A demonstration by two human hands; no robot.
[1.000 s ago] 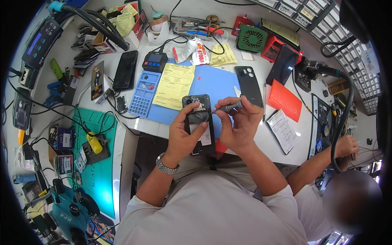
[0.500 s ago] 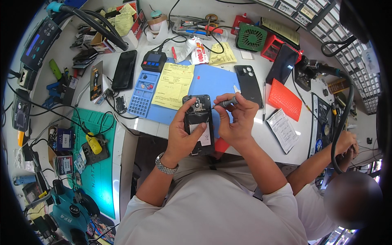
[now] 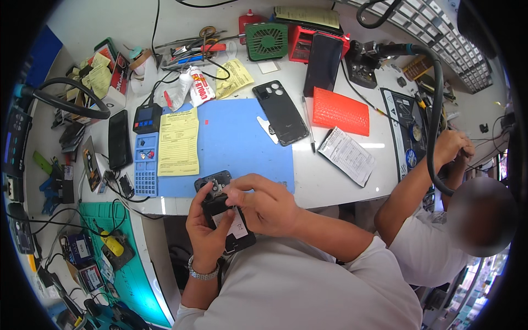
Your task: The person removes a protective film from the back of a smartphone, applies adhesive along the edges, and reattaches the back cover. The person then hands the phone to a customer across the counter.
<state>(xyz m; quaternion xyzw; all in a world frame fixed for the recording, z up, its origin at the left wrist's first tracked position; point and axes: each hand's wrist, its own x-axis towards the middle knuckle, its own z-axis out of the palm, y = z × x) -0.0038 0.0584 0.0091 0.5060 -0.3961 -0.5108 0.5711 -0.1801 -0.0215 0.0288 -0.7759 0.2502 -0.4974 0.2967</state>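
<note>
Phone, black with its insides bared, slanted along an eleven-to-five o'clock line over the bench's front edge, at the six o'clock side of a blue mat. Silvery metal parts showed at its upper end — small, and partly covered by fingers — with a dark stretch below them and a white label toward the five o'clock end. The left hand gripped the phone, fingers along its nine o'clock side, thumb across its face. The right hand was curled, fingertips gathered over the phone's upper part at about two o'clock — whether they pinched anything, I could not tell. A black back cover lay toward one o'clock, a yellow form toward eleven.
</note>
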